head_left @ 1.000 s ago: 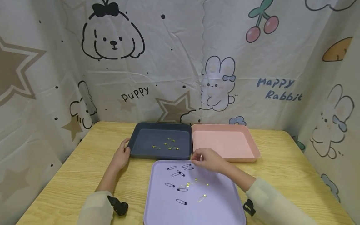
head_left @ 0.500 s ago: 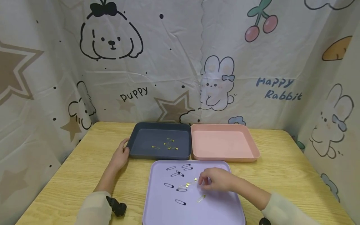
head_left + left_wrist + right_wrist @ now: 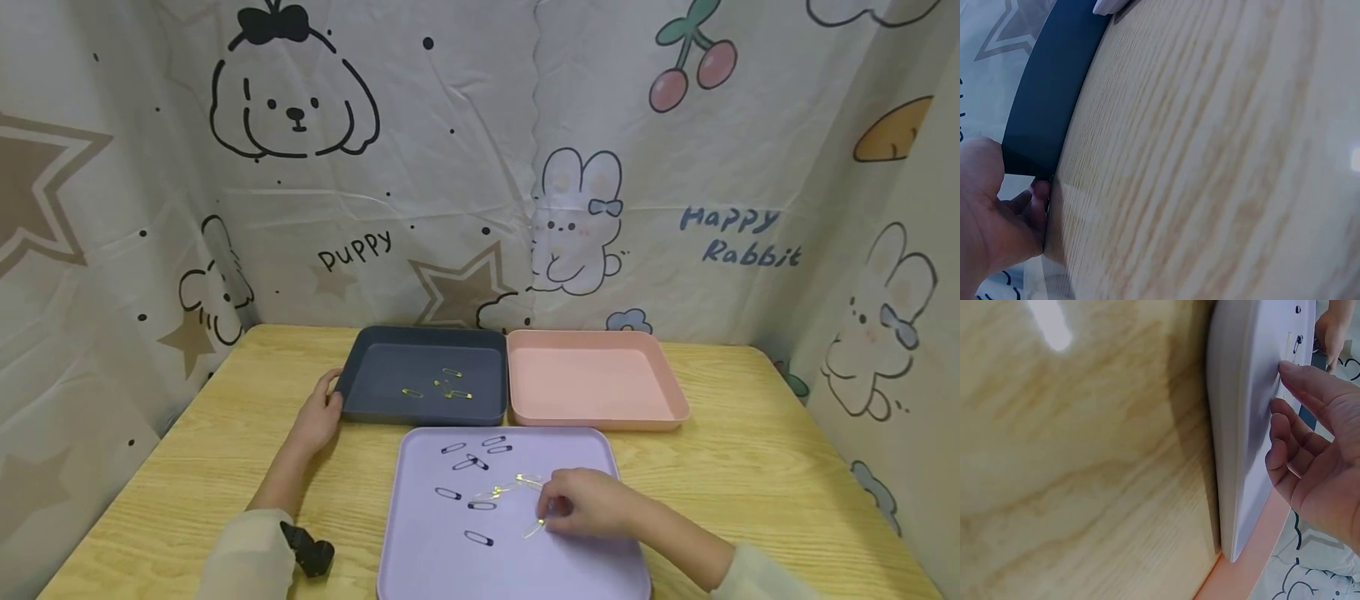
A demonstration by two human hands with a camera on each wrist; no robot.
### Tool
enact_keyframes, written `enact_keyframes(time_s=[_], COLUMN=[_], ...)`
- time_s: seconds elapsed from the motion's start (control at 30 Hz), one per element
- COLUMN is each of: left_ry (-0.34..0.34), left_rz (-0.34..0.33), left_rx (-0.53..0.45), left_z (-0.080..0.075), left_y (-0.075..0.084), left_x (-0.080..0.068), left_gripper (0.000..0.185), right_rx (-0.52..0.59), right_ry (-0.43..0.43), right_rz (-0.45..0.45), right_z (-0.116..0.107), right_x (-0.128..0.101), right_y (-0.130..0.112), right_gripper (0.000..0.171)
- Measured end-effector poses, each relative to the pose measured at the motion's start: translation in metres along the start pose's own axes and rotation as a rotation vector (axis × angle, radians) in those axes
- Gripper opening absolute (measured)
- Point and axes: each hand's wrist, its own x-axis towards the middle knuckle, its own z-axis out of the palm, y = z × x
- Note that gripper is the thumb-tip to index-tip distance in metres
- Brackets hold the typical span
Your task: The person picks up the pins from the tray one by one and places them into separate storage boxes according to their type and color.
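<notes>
On the lilac tray lie several black safety pins and a few gold ones. My right hand reaches onto it, its fingertips pinching the right end of a gold safety pin that still lies flat. The right wrist view has the index finger down on the lilac tray, the other fingers curled. My left hand grips the front left corner of the dark blue tray, thumb at the rim; the left wrist view shows that corner. Gold pins lie inside it.
A pink tray with nothing in it stands right of the dark one, touching it. All three sit on a wooden table walled by a cartoon-print cloth. A black wrist strap shows on my left sleeve.
My right hand moved from the lilac tray's far edge toward me, past the gold pins in the middle, down to the lower gold pin. The left hand stayed on the dark tray.
</notes>
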Motion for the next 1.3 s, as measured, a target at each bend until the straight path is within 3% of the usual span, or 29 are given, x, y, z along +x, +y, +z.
enact_keyframes(time_s=[0.17,0.83,1.1,1.3], left_ry=[-0.002,0.001,-0.003,-0.022], left_rz=[-0.005,0.018,0.015,0.023], left_rx=[0.012,-0.006,0.034,0.03], left_z=[0.0,0.002,-0.001,0.0], left_y=[0.001,-0.002,-0.003,0.0], left_x=[0.0,0.001,-0.001,-0.002], left_gripper=[0.049,0.049,0.049,0.05], right_rx=[0.01,-0.128,-0.031,0.029], right_ry=[0.024,0.14,0.168,0.267], right_rz=[0.0,-0.039,0.031,0.047], right_z=[0.002,0.016,0.016,0.005], right_x=[-0.002,-0.006,-0.011,-0.013], right_y=[-0.001,-0.005,-0.003,0.0], right_gripper=[0.006,0.004,0.005,0.009])
